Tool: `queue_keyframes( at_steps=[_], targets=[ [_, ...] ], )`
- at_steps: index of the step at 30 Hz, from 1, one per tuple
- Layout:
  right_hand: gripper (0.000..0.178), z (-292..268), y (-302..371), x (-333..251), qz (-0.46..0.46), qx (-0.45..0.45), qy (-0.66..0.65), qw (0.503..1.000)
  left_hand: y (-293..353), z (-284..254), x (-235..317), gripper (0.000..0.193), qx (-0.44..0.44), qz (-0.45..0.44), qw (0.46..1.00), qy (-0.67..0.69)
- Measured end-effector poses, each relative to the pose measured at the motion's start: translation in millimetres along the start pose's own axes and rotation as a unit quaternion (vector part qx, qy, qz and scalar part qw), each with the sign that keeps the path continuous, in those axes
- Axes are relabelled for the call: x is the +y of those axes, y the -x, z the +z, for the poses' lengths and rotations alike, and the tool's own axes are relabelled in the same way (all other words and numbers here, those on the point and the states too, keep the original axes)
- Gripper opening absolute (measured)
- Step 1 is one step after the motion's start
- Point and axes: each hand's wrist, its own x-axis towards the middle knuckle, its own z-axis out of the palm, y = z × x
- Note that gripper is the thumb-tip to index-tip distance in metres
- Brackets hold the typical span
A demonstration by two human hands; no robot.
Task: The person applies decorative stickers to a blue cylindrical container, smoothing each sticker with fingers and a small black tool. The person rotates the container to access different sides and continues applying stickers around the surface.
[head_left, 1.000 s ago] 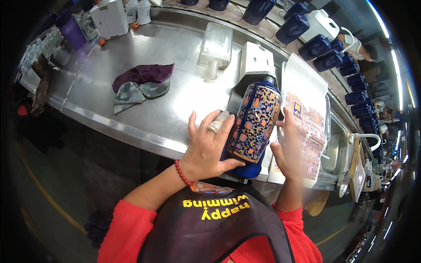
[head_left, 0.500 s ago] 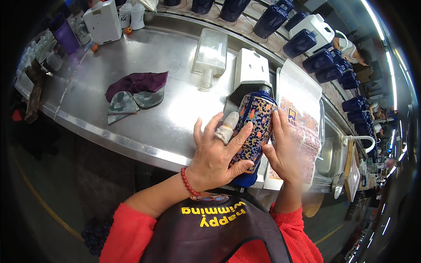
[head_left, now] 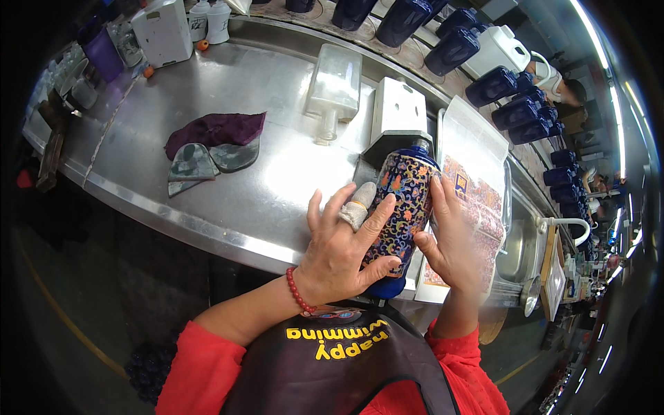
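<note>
A dark blue bottle [head_left: 408, 197], wrapped in a colourful floral pattern, lies tilted in front of me with its neck pointing away. My left hand [head_left: 335, 245] rests along its left side, fingers spread, the thumb and index finger on the pattern. A grey cloth finger cover [head_left: 359, 205] is on one of its fingers. Against the bottle's right side, my right hand [head_left: 453, 242] presses with fairly straight fingers, so the bottle is held between both hands. Just beyond its neck stands a white box-like block [head_left: 399, 111] with a dark edge.
Right of the bottle lie printed floral transfer sheets [head_left: 477, 207] beside a sink [head_left: 519, 252]. A clear glass bottle [head_left: 333, 86] and a purple cloth [head_left: 218, 133] with dark pads [head_left: 194, 166] lie on the steel table [head_left: 277, 187]. Several blue bottles [head_left: 453, 52] line the conveyor behind.
The held bottle has turned slightly: a plain blue strip near its left edge has given way to pattern. Bottles on the conveyor behind have shifted leftward. My hands stay nearly in place.
</note>
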Motion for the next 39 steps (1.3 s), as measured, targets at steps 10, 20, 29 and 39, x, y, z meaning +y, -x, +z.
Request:
queue_keyframes(
  at_steps=[10,20,29,39],
  targets=[
    [0.086,-0.9,-3.0,-1.3,0.008,-0.001,-0.01,1.0,-1.8,0.9,-1.6,0.084,0.014,0.009,1.0,0.014],
    [0.095,0.8,3.4,9.7,0.013,0.017,-0.073,0.997,1.7,3.2,-3.4,0.092,0.002,-0.012,0.998,0.058],
    [0.095,37.9,33.3,25.8,0.034,0.092,-0.169,0.981,11.9,0.6,-5.4,0.106,-0.018,0.015,0.998,-0.058],
    [0.112,50.5,50.6,30.6,-0.02,0.091,-0.174,0.98,15.3,11.9,-22.2,0.113,-0.03,0.018,0.999,-0.001]
  ],
)
